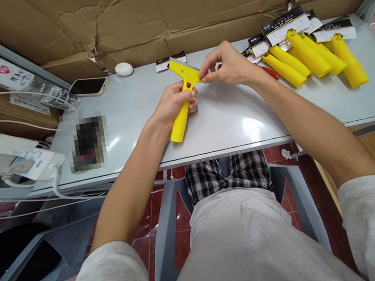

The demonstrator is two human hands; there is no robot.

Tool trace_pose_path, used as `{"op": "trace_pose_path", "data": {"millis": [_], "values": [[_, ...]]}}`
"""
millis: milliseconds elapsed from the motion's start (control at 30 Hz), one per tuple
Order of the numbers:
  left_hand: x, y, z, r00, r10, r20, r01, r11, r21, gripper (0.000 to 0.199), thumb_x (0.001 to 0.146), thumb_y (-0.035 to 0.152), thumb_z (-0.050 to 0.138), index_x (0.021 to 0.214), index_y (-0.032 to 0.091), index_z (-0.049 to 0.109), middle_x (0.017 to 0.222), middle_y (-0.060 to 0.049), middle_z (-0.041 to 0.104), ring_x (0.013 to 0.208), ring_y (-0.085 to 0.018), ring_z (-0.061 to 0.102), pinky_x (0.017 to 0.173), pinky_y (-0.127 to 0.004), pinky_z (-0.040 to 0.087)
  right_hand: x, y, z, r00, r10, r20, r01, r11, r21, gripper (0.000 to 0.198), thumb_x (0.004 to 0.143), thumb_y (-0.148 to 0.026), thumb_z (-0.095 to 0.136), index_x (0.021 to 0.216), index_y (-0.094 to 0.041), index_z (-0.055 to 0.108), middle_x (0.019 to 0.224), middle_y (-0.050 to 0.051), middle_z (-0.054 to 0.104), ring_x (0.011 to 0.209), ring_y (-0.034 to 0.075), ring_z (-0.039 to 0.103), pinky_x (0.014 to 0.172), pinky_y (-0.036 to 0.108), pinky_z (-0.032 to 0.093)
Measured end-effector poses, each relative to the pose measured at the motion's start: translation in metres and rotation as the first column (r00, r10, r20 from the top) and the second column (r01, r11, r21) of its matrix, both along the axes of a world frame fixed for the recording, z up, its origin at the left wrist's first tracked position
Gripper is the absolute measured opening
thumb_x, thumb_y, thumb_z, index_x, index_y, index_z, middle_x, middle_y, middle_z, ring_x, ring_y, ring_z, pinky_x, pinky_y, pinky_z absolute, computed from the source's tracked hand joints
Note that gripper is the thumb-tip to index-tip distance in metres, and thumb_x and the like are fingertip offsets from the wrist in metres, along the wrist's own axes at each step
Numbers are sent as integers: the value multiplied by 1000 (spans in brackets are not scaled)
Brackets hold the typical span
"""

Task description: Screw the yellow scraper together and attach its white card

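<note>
My left hand (178, 99) is wrapped round the neck of a yellow scraper (181, 121), whose handle slants down toward the front edge of the table. A thin metal blade (186, 63) lies along the top of its wide head. At the right end of that head, my right hand (224, 65) pinches with thumb and forefinger. Whether a small part is also between those fingertips is hidden. Behind the scraper lies a small black-and-white packet (171, 61). A red-handled tool (270, 72), partly covered, rests to the right of my right hand.
Several yellow scraper handles (348, 62) with black-and-white cards (286, 25) are piled at the right. On the left are a phone (88, 87), a blurred-out object (86, 144), a plastic bottle (12, 77) and a power strip (41, 163) with cables. A white oval object (124, 69) sits near the cardboard (195, 3).
</note>
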State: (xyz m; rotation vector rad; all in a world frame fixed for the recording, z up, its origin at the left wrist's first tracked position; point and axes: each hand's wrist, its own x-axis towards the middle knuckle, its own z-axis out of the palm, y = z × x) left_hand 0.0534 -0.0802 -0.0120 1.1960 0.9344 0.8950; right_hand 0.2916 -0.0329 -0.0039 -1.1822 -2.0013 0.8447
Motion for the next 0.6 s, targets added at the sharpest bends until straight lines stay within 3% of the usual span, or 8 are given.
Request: {"op": "trace_pose_path", "data": {"millis": [167, 367, 500, 600], "values": [[1, 0, 0, 1000, 13, 18, -13, 1000, -24, 35, 56, 12, 74, 88, 22, 61, 85, 2, 63, 57, -6, 48, 52, -26, 32, 0, -1, 3, 998, -14, 64, 13, 1000, 11, 39, 83, -61, 99, 105, -30, 91, 123, 6, 85, 116, 21, 75, 99, 39, 65], [0, 1, -3, 998, 16, 58, -13, 999, -39, 35, 58, 11, 73, 89, 21, 60, 85, 2, 63, 57, -6, 49, 52, -25, 32, 3, -3, 6, 992, 3, 128, -6, 1000, 19, 27, 90, -47, 89, 111, -31, 92, 136, 3, 83, 116, 18, 75, 111, 38, 65], [-2, 2, -5, 993, 6, 120, 1, 998, -62, 37, 59, 10, 75, 91, 22, 59, 85, 3, 64, 57, -5, 49, 51, -21, 33, 0, -9, 11, 979, -34, 203, 36, 999, -9, 43, 92, -63, 86, 124, -35, 92, 141, 3, 83, 130, 20, 75, 115, 38, 65], [-3, 3, -4, 990, 7, 139, 14, 989, -149, 43, 59, 8, 74, 96, 23, 57, 86, 4, 64, 57, -6, 50, 50, -20, 35, -3, -15, 16, 970, -72, 232, 82, 996, -34, 61, 90, -81, 81, 134, -39, 91, 138, 4, 84, 142, 22, 72, 116, 39, 64]]}}
